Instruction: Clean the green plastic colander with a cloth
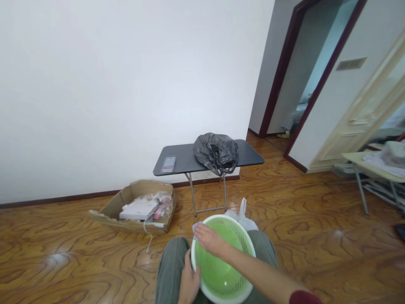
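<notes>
A round green plastic strainer basket with a white rim [234,229] rests on my lap. My left hand [189,282] grips its near left rim from outside. My right hand [209,239] reaches across the basket to its far left rim, fingers closed over a small pale cloth [195,227] that it presses on the rim. My legs in grey-green trousers show under the basket.
A white plastic bag [241,215] lies on the floor just beyond my knees. A black folding table [183,160] with a black rubbish bag [216,153] stands ahead by the wall. An open cardboard box [133,209] lies at the left. Another table [367,162] is at the right.
</notes>
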A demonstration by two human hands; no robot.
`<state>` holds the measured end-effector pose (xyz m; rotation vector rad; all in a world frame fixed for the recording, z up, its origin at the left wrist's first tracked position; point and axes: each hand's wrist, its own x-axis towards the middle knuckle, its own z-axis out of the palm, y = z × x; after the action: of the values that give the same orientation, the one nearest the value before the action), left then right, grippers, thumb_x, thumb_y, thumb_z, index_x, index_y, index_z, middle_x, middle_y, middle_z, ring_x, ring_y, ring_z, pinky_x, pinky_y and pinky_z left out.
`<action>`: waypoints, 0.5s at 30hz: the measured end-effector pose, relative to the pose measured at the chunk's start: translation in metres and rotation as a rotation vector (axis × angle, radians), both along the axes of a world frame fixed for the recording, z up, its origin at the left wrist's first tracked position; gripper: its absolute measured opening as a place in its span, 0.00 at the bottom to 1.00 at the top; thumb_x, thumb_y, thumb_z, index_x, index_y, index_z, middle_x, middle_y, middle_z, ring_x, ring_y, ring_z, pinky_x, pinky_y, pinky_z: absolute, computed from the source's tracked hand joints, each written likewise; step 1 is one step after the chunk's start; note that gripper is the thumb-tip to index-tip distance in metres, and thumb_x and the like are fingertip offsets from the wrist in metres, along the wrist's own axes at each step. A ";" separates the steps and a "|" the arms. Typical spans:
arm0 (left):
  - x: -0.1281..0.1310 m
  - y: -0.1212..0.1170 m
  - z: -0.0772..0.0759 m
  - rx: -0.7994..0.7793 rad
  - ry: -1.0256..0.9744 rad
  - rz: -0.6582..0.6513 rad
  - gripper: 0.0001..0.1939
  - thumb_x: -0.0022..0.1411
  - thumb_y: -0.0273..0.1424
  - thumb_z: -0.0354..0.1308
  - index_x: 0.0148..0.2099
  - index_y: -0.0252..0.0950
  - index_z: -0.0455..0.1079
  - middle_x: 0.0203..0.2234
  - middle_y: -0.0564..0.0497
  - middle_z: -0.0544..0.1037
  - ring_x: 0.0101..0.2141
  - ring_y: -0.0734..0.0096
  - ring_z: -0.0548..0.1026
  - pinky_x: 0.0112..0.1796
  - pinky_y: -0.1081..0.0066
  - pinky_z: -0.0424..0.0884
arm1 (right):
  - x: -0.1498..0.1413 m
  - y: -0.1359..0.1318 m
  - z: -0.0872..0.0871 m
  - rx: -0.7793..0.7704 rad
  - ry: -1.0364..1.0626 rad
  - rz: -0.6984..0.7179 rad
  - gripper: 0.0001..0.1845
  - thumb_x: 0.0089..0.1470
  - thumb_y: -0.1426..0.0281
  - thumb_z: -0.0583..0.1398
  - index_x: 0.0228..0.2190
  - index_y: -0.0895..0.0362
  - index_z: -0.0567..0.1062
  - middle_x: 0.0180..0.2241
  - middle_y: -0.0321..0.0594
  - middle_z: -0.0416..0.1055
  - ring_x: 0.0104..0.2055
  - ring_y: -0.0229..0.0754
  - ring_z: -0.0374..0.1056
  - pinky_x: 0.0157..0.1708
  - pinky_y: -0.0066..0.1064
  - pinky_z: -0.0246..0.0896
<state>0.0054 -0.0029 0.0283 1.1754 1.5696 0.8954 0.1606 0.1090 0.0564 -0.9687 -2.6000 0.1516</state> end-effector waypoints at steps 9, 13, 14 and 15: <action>-0.002 0.004 -0.010 0.012 -0.011 -0.014 0.37 0.59 0.35 0.55 0.69 0.29 0.55 0.50 0.38 0.83 0.51 0.54 0.82 0.54 0.61 0.75 | 0.056 0.027 0.025 -0.146 0.075 -0.229 0.22 0.60 0.75 0.57 0.54 0.59 0.78 0.57 0.50 0.78 0.60 0.46 0.72 0.64 0.42 0.67; -0.002 0.003 -0.012 0.043 0.003 0.007 0.38 0.59 0.36 0.57 0.68 0.29 0.55 0.53 0.37 0.82 0.52 0.53 0.81 0.55 0.60 0.73 | 0.090 0.034 0.024 -0.193 0.124 -0.367 0.20 0.59 0.76 0.57 0.51 0.59 0.80 0.53 0.51 0.80 0.56 0.48 0.75 0.60 0.46 0.70; -0.001 0.002 -0.011 0.042 0.010 0.009 0.38 0.59 0.36 0.57 0.69 0.30 0.55 0.52 0.38 0.82 0.52 0.54 0.81 0.55 0.61 0.73 | 0.098 0.031 0.020 -0.178 0.134 -0.389 0.21 0.59 0.76 0.57 0.52 0.59 0.79 0.55 0.51 0.79 0.58 0.49 0.75 0.61 0.47 0.69; -0.001 0.002 -0.011 0.034 0.019 0.006 0.38 0.60 0.36 0.56 0.69 0.30 0.54 0.51 0.39 0.83 0.52 0.54 0.81 0.55 0.62 0.73 | 0.106 0.025 0.015 -0.154 0.144 -0.408 0.23 0.59 0.77 0.56 0.54 0.59 0.78 0.56 0.51 0.78 0.59 0.49 0.73 0.62 0.48 0.68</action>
<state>0.0039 -0.0012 0.0178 1.2067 1.5797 0.9211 0.2663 0.1344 0.0712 -1.4610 -2.2325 0.3049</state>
